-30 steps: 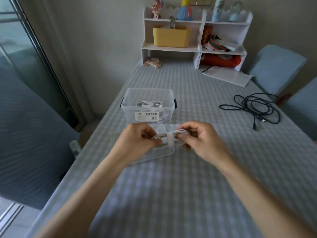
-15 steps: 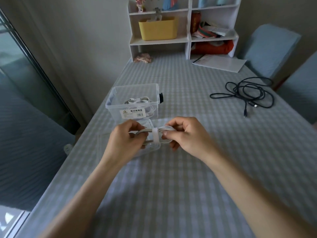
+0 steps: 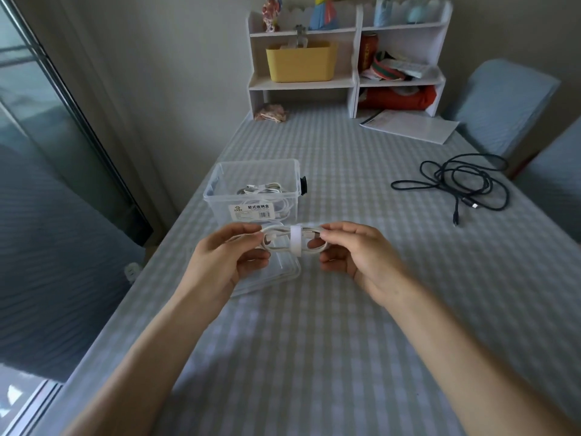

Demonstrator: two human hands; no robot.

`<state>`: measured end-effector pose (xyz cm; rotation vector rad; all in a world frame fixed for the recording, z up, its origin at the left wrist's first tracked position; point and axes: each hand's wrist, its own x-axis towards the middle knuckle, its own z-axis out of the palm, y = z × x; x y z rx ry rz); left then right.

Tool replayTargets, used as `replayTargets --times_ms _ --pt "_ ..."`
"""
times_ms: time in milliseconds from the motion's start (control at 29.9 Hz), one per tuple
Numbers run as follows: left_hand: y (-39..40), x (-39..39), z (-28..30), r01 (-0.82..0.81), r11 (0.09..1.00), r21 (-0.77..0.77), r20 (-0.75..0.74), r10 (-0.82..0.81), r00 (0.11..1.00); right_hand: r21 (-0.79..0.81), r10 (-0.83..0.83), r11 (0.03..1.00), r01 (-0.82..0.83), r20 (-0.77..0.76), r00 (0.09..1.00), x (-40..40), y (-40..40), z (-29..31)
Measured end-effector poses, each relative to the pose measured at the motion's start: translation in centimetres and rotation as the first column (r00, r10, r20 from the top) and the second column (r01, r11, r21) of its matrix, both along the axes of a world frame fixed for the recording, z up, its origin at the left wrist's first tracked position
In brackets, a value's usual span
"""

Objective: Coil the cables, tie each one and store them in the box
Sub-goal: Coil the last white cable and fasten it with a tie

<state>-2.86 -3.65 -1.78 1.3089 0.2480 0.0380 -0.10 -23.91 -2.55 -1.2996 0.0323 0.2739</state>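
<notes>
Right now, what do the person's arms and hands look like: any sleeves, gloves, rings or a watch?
Both forearms are bare as far as the frame shows, with no sleeve in sight. The left hand and right hand wear no gloves, and no ring, watch or bracelet shows on the fingers or wrists. No markings are visible.

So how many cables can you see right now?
3: a tied white cable held between the left hand and right hand, a white one in the clear box, a loose black cable on the table. The box may hide more.
</notes>
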Motion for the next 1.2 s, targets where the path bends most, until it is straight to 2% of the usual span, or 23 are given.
replayTargets --times_ms 67,134,234,367,568,701,868,968,1002,1035,1102,1135,1202 --pt "0.1 -0.2 0.0 0.024 0.999 0.041 0.009 -0.024 1.000 0.000 -0.003 1.000 0.003 0.011 1.000 -0.1 0.3 0.0" --pt "-0.2 -0.4 0.0 0.059 0.981 0.184 0.033 -0.066 0.997 -0.053 -0.003 0.999 0.005 0.030 1.000 -0.3 0.6 -0.1" --pt "-0.1 -0.7 0.4 -0.019 0.951 0.308 0.073 -0.004 0.997 -0.155 -0.023 0.987 0.032 0.057 0.998 -0.5 0.9 -0.2" --pt "1.8 -0.3 1.4 -0.093 0.979 0.184 0.098 0.076 0.992 -0.207 -0.056 0.976 0.073 0.084 0.995 -0.2 0.5 0.3" --pt "4.0 1.9 3.8 -0.089 0.988 0.128 0.115 0.074 0.991 -0.230 -0.087 0.967 0.113 0.117 0.989 1.6 0.9 1.9" --pt "4.8 5.9 5.7 -0.077 0.979 0.190 0.093 0.060 0.994 -0.232 -0.105 0.962 0.140 0.158 0.982 3.2 1.2 3.5" --pt "4.7 11.1 7.6 0.044 0.971 0.233 -0.049 -0.034 0.998 -0.241 -0.125 0.955 0.173 0.203 0.971 4.8 1.3 4.3" --pt "4.9 13.6 7.6 0.090 0.940 0.328 -0.121 -0.053 0.991 -0.250 -0.120 0.952 0.175 0.220 0.968 5.4 1.3 4.3" --pt "5.0 14.6 7.3 0.098 0.907 0.409 -0.141 -0.043 0.989 -0.258 -0.119 0.950 0.176 0.221 0.968 5.7 1.3 4.2" --pt "5.4 15.4 6.8 0.112 0.832 0.543 -0.161 -0.028 0.987 -0.267 -0.113 0.948 0.173 0.223 0.968 5.8 1.4 4.1" --pt "5.9 16.6 6.2 0.193 0.591 0.783 -0.204 -0.049 0.978 -0.285 -0.106 0.944 0.168 0.222 0.969 6.2 1.5 3.8" --pt "5.9 16.8 6.0 0.224 0.491 0.842 -0.221 -0.064 0.973 -0.292 -0.104 0.942 0.167 0.220 0.970 6.4 1.6 3.5" --pt "5.8 16.9 6.1 0.229 0.359 0.905 -0.210 -0.093 0.973 -0.306 -0.107 0.936 0.172 0.219 0.970 6.6 1.7 3.2"
